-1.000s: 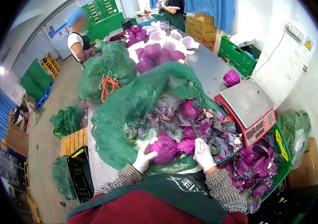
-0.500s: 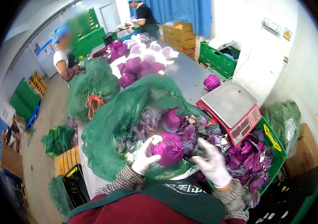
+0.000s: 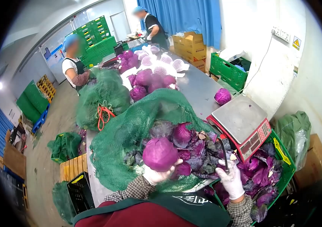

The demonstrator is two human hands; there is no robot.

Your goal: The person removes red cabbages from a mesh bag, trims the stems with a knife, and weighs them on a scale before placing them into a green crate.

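In the head view my left hand (image 3: 159, 174), in a white glove, cups a trimmed red cabbage (image 3: 160, 154) from below. My right hand (image 3: 231, 181), also gloved, grips a thin, dark, curved knife (image 3: 224, 153) pointing up and away from me. Beneath the hands lies an opened green mesh sack (image 3: 112, 162), with more cabbages (image 3: 182, 135) and loose dark outer leaves (image 3: 202, 157) on it. To the right of my right hand, a green crate (image 3: 287, 172) holds a heap of purple leaves (image 3: 257, 170).
A red-framed scale (image 3: 240, 117) stands at the right, beside a single cabbage (image 3: 222, 96). Farther along the metal table (image 3: 197, 85) are cabbages, some in white foam nets (image 3: 161, 68), and a full mesh sack (image 3: 102, 94). Two co-workers (image 3: 74, 66) (image 3: 155, 30) stand beyond.
My left hand has lifted the cabbage and turned its smooth side up. My right hand, previously empty with fingers spread, has closed on the curved knife. The whole view has shifted slightly.
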